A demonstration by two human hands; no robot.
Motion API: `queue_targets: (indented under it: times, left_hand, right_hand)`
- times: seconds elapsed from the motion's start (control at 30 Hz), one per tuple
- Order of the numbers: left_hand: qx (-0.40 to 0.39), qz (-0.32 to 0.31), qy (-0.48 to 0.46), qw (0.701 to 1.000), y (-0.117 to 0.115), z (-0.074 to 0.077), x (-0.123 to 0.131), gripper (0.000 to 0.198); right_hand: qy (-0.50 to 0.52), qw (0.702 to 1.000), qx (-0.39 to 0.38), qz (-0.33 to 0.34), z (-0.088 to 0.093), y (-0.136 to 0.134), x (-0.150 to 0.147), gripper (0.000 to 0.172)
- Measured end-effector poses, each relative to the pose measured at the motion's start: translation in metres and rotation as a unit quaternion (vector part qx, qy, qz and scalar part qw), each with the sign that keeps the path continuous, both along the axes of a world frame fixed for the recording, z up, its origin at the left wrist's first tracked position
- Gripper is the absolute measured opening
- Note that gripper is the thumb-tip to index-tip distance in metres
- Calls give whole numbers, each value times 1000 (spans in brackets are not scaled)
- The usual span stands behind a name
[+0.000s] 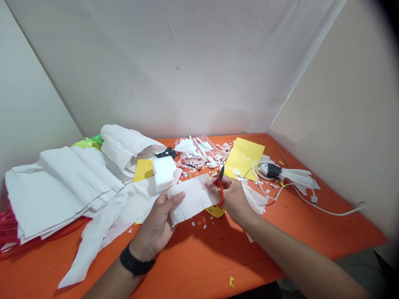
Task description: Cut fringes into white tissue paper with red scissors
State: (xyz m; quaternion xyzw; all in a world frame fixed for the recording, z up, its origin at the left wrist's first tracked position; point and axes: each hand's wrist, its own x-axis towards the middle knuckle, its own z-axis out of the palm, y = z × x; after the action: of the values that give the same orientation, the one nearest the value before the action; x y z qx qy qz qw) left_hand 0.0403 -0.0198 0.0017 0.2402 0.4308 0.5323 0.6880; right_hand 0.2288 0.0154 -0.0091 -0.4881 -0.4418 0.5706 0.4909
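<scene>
My left hand [158, 222], with a black watch on the wrist, pinches the left end of a white paper strip [195, 197] held above the orange table [193, 265]. My right hand [232, 198] grips small red-handled scissors [220, 185] at the strip's right edge, the dark blades pointing up and away. Fingers of both hands are curled closed around what they hold.
A pile of white paper sheets [62, 187] covers the left side, with a white foam block [164, 171] and yellow sheets [245, 155] behind. Paper scraps [202, 160] litter the middle back. A white cable [299, 195] with a black adapter [272, 170] lies at the right. Walls close in on three sides.
</scene>
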Motion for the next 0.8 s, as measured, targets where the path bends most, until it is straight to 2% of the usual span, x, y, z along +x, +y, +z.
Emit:
queue_targets:
  times: [0.13,0.3,0.47,0.67,0.8]
  left_hand:
    - [-13,-60,-21,998,-5,-4,5,53]
    - [16,-98,51,994,-7,-8,11,41]
    - [25,-90,137,986,-7,-1,10,43]
    - [42,-37,254,965,-4,2,0,45]
    - [42,-30,268,962,-1,2,-4,49]
  right_hand:
    - [-2,1000,2,26,-2,-7,-7,34]
    - [-16,999,14,46,-4,-9,-9,35]
    - [-25,998,16,59,-4,-8,-8,34]
    - [-11,992,-8,123,2,-8,-6,37]
    - [10,991,-36,128,4,-8,-8,37]
